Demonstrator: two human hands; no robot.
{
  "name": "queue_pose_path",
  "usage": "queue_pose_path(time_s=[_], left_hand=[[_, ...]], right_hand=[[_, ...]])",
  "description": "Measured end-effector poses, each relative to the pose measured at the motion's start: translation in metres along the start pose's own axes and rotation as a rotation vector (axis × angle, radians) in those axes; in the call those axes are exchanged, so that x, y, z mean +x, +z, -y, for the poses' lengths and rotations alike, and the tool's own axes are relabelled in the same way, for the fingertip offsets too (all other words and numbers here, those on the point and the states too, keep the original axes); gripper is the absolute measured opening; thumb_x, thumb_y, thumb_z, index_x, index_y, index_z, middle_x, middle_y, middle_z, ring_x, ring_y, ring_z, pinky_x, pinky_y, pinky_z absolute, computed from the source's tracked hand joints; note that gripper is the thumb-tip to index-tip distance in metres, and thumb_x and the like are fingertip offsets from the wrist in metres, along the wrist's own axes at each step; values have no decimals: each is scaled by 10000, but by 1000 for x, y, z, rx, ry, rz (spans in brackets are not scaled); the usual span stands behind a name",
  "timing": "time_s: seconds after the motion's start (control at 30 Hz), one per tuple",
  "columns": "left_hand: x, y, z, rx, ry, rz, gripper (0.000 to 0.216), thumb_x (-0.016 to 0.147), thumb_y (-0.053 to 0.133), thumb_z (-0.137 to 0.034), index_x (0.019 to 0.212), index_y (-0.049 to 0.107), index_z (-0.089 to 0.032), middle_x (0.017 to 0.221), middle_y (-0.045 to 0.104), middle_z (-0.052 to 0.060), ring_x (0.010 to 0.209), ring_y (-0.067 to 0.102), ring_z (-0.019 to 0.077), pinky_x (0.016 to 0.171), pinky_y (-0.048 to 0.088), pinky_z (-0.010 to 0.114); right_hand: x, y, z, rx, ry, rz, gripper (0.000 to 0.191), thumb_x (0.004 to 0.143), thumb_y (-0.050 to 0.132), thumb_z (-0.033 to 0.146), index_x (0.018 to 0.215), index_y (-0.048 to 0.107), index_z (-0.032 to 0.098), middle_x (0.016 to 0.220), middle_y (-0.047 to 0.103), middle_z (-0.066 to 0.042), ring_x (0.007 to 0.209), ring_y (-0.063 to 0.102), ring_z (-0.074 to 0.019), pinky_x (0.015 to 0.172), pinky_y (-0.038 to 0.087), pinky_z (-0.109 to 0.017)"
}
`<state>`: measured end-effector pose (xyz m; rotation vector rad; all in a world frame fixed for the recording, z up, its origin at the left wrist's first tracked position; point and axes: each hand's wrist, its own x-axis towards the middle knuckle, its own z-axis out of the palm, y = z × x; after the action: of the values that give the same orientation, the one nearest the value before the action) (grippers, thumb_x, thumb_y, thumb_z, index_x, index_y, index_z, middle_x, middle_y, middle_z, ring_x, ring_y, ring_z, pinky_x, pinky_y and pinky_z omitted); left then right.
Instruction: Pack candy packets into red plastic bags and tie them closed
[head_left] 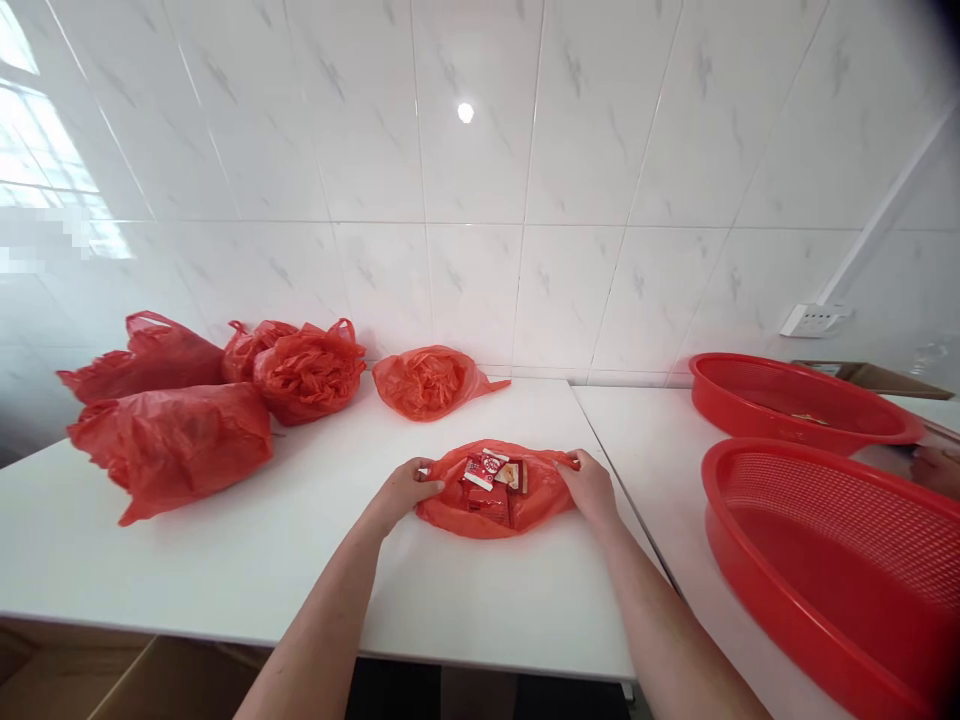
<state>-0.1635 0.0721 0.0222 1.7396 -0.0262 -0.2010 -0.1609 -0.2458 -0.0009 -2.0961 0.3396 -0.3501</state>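
Note:
A red plastic bag (457, 522) lies on the white table with its mouth spread wide. Inside it are several small snack packets, among them a red and white one (486, 470), a brown one (514, 476) and a darker red one (489, 503). My left hand (409, 490) pinches the bag's left edge between thumb and fingers. On the opposite side, my right hand (587, 484) grips the right edge, with some fingertips hidden by the plastic.
Several filled red bags (180, 440) stand at the left, and another (431, 383) sits near the tiled wall. Two red plastic baskets (780, 590) (795, 385) are at the right. Another person's hand (936, 470) shows at the far right edge. A socket strip (814, 320) is on the wall.

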Motion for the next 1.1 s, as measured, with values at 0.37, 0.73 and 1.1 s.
queue_pose_path(time_s=[0.37, 0.73, 1.1], left_hand=[[45, 3, -144, -48, 419, -322, 397, 616, 702, -288, 976, 585, -168, 760, 629, 40, 649, 588, 165, 618, 451, 298], [26, -12, -179, 507, 608, -513, 120, 585, 590, -90, 620, 575, -204, 567, 520, 20, 668, 528, 205, 606, 360, 294], [8, -10, -199, -130, 537, -313, 303, 685, 612, -190, 981, 550, -161, 670, 553, -10, 546, 524, 96, 582, 454, 261]], right_hand=[[40, -68, 102, 573, -75, 80, 258, 586, 638, 360, 770, 549, 203, 552, 488, 58, 476, 462, -95, 458, 396, -230], [34, -99, 132, 568, -155, 36, 417, 575, 703, 237, 980, 613, 193, 554, 528, 55, 454, 436, -73, 434, 373, -201], [39, -103, 157, 809, -370, -11, 328, 650, 713, 326, 942, 606, 221, 692, 582, 19, 648, 573, -120, 574, 476, -230]])
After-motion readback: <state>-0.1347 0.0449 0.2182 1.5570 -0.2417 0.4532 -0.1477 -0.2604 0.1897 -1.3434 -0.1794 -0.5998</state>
